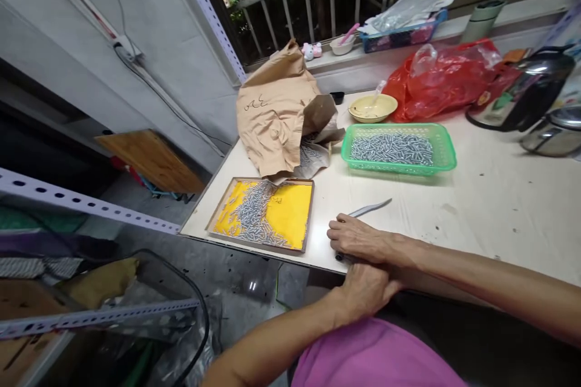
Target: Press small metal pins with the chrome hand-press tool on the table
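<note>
My right hand (358,239) rests at the front edge of the table with its fingers curled. Small dark bits of an object show beside the fingers, but most of it is hidden under the hand. A thin, curved grey tool (372,208) sticks out just behind the knuckles; whether the hand holds it is unclear. Below the right wrist is my left hand (367,290), back upward at the table edge, its fingers mostly hidden. To the left lies a shallow tray (309,214) lined in yellow, with many small metal pins (254,217) heaped across it.
A crumpled brown paper bag (272,109) stands behind the tray, more metal pieces at its mouth. A green plastic basket (447,154) holds similar pins. Farther back are a yellow bowl (374,110), a red plastic bag (440,84) and a kettle (535,87). A perforated metal rail (91,199) crosses the left.
</note>
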{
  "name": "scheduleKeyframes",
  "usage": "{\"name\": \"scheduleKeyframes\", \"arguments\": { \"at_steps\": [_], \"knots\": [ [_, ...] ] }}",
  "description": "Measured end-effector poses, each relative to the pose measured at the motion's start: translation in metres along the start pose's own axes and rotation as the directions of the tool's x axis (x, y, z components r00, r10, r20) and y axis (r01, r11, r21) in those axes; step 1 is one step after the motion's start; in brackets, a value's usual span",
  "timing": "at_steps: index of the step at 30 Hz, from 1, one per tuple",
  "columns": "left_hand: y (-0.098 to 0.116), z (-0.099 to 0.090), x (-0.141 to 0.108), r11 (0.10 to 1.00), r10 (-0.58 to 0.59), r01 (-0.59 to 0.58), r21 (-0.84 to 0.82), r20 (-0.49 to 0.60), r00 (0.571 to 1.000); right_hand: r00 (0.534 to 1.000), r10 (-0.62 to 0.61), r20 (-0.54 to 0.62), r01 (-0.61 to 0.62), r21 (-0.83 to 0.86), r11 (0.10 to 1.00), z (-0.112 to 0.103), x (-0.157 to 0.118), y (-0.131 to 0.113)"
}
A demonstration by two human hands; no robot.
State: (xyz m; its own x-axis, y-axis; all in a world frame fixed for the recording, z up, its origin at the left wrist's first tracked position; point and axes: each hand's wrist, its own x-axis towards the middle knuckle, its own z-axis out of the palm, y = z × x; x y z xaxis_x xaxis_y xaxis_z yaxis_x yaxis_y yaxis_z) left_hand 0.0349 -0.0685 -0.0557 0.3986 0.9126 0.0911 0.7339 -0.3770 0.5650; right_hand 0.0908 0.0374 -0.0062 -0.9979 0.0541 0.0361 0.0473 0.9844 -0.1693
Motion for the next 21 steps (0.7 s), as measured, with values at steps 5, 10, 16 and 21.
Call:
{"name": "scheduleKeyframes", "arguments": {
  "at_steps": [5,10,16,21],
  "knots": [
    [-0.002,0.006,-0.002,1.000,0.016,-0.016,0.001,-0.014,1.000,0.999,0.002,-0.052,0.004,0.110,0.994,0.010,-0.011,0.003],
    [-0.004,0.006,-0.005,1.000,0.005,-0.005,-0.001,0.025,1.000,0.999,-0.046,-0.005,0.047,0.147,0.988,0.012,-0.010,0.005],
    [-0.005,0.006,-0.006,0.997,-0.005,0.001,0.072,0.046,0.999,0.997,-0.047,0.065,0.035,0.173,0.984,0.008,-0.009,0.005],
    [-0.004,-0.001,-0.004,0.998,0.023,-0.025,0.060,0.031,0.999,0.994,0.027,0.106,-0.042,0.140,0.989,-0.001,-0.005,0.004]
  ]
}}
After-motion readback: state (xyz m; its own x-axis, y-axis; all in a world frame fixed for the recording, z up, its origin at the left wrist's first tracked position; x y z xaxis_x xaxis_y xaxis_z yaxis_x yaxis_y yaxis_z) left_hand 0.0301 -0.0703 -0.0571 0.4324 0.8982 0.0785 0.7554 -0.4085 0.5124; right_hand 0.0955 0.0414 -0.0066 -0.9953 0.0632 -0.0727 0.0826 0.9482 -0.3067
